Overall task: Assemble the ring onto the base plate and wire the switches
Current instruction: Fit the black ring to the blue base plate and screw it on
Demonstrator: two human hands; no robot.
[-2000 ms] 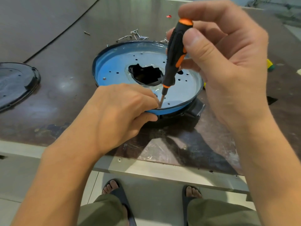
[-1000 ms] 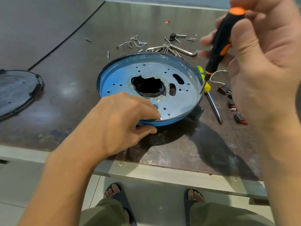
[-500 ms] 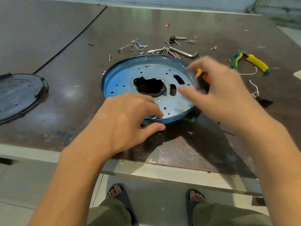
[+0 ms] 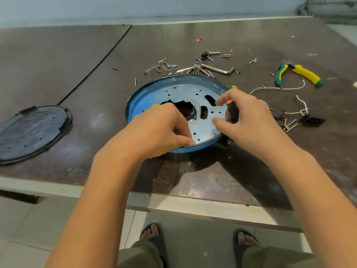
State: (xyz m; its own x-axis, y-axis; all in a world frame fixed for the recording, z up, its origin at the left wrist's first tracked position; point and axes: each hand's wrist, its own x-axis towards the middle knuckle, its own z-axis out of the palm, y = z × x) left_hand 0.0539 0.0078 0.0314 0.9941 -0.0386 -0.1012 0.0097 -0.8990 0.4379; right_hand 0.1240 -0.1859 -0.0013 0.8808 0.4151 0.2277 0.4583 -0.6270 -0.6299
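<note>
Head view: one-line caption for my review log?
Left hand grips the near rim of the blue ring while right hand holds a black-and-orange screwdriver over the base plate.

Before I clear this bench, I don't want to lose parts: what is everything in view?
table: one, brown, underneath.
ring: one, blue, centre.
base plate: one, silver, inside ring.
cover: one, black, far left.
screwdriver: one, black-orange, in right hand.
second screwdriver: one, green-yellow, behind right hand.
pliers: one, green-yellow, far right.
hex key: one, silver, behind ring.
screws: many, silver, behind ring.
wires: several, white, right.
switches: about two, black, right.
left hand: one, pinching ring's rim.
right hand: one, gripping screwdriver.
</note>
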